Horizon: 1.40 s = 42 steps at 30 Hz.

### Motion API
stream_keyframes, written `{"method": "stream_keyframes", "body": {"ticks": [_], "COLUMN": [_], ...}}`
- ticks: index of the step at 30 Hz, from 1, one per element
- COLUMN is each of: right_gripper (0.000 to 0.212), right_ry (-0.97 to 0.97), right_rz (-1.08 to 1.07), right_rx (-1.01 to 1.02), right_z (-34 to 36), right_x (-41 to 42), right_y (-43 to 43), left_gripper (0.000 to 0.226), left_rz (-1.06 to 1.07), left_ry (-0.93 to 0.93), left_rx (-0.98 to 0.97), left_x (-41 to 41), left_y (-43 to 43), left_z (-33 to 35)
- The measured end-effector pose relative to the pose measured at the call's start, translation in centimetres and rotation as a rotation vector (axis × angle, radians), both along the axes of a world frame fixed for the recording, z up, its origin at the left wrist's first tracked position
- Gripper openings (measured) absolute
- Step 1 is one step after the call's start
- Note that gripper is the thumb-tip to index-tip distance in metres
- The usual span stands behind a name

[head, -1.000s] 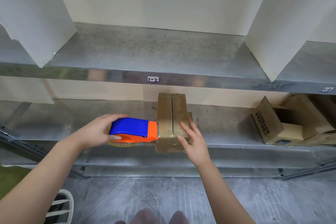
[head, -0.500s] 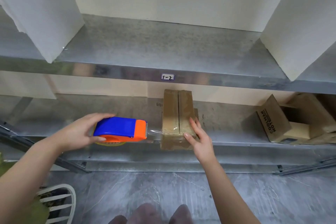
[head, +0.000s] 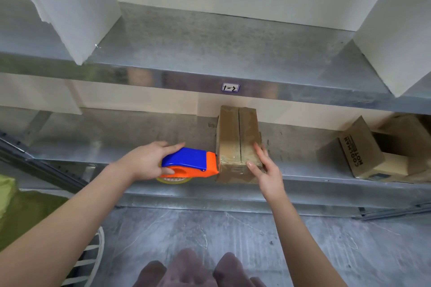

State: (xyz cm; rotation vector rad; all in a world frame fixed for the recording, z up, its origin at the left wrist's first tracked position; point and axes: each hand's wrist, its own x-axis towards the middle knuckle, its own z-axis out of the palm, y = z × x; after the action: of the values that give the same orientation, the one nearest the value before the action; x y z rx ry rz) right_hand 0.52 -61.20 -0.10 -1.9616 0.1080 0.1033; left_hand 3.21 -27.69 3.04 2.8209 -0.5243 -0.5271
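A narrow brown cardboard box (head: 235,137) with closed top flaps lies on the lower metal shelf (head: 116,147), its near end at the shelf's front edge. My left hand (head: 149,163) grips a blue and orange tape dispenser (head: 190,163) with a yellowish tape roll under it. The dispenser's orange nose touches the box's left side near the front corner. My right hand (head: 265,168) rests with straight fingers on the box's near right top edge.
An open cardboard box (head: 363,154) with dark print lies on the same shelf at the right. The upper shelf (head: 210,53) carries white blocks (head: 77,2) at left and right and a small label (head: 230,87) on its front. A white chair (head: 91,258) stands at lower left.
The dispenser first pulled away to the left, drawing out a strip of clear tape, then came back right against the box. My right hand stayed on the box.
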Motion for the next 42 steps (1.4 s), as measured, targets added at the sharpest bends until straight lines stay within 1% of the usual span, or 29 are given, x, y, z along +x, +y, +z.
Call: {"method": "stream_keyframes", "body": {"ticks": [2,6,8,11,13,17,20,23,25,27,28,30,31,32,34,35,36,38,40,42], "right_gripper": [0.056,0.056,0.056,0.056,0.056,0.056,0.056,0.055,0.056,0.056,0.057,0.057,0.057,0.058,0.059,0.059,0.059,0.06,0.062,0.063], "right_ry": [0.002,0.0,0.003,0.012,0.01,0.007,0.003,-0.001,-0.004,0.0,-0.002,-0.004,-0.005,-0.007,-0.014,-0.02,-0.026,-0.035,-0.033,-0.03], "right_rz": [0.004,0.015,0.017,0.021,0.032,0.047,0.046,0.048,0.052,0.056,0.057,0.062,0.067,0.074,0.094,0.108,0.121,0.152,0.204,0.237], "right_rx": [0.003,0.005,0.005,0.008,0.015,0.027,0.026,0.015,0.008,0.002,-0.003,-0.012,-0.023,-0.041,-0.091,-0.118,-0.142,-0.174,-0.169,-0.153], "right_z": [0.1,0.1,0.1,0.2,0.1,-0.1,-0.1,-0.2,-0.2,-0.1,0.0,0.2,0.3,0.5,0.7,0.9,1.2,1.7,2.1,2.3], "right_x": [0.0,0.1,0.1,0.2,0.3,0.4,0.4,0.3,0.3,0.2,0.2,0.1,0.1,0.1,0.0,0.0,0.1,0.2,0.1,-0.2], "right_y": [-0.1,-0.1,-0.1,-0.3,-0.5,-0.6,-0.7,-0.7,-0.7,-0.7,-0.7,-0.8,-0.8,-0.9,-1.0,-1.1,-1.2,-1.6,-2.2,-2.8], "left_gripper": [0.081,0.083,0.084,0.081,0.081,0.078,0.07,0.076,0.08,0.083,0.084,0.082,0.079,0.077,0.07,0.063,0.058,0.055,0.056,0.05], "left_rz": [0.015,0.042,0.07,0.011,0.014,0.105,0.122,0.114,0.12,0.18,0.183,0.126,0.093,0.065,0.031,0.005,-0.025,-0.063,-0.027,0.037], "left_ry": [-0.021,0.028,0.019,-0.108,-0.112,-0.12,-0.163,-0.158,-0.102,-0.027,-0.017,-0.08,-0.14,-0.195,-0.252,-0.267,-0.285,-0.295,-0.272,-0.273], "left_rx": [0.044,0.057,0.086,0.287,0.333,0.229,0.105,0.048,0.029,0.012,0.041,0.125,0.097,0.017,-0.239,-0.343,-0.403,-0.453,-0.479,-0.523], "left_x": [-0.1,-1.0,-1.6,-2.3,-2.3,-1.5,-0.1,1.4,2.0,2.6,2.8,2.9,2.7,2.3,1.0,0.1,-0.6,-1.6,-1.9,-1.9], "left_y": [-0.4,-0.7,-0.9,-0.6,0.2,1.0,0.6,0.2,-0.2,-0.6,-0.8,-1.5,-2.0,-2.8,-5.2,-6.7,-8.3,-10.8,-12.3,-13.0], "left_z": [0.2,-0.2,-0.8,-1.2,-1.1,-0.4,-0.7,-2.0,-3.2,-3.8,-3.8,-3.1,-2.7,-2.1,-1.0,-0.7,-0.5,-1.1,-1.9,-2.6]}}
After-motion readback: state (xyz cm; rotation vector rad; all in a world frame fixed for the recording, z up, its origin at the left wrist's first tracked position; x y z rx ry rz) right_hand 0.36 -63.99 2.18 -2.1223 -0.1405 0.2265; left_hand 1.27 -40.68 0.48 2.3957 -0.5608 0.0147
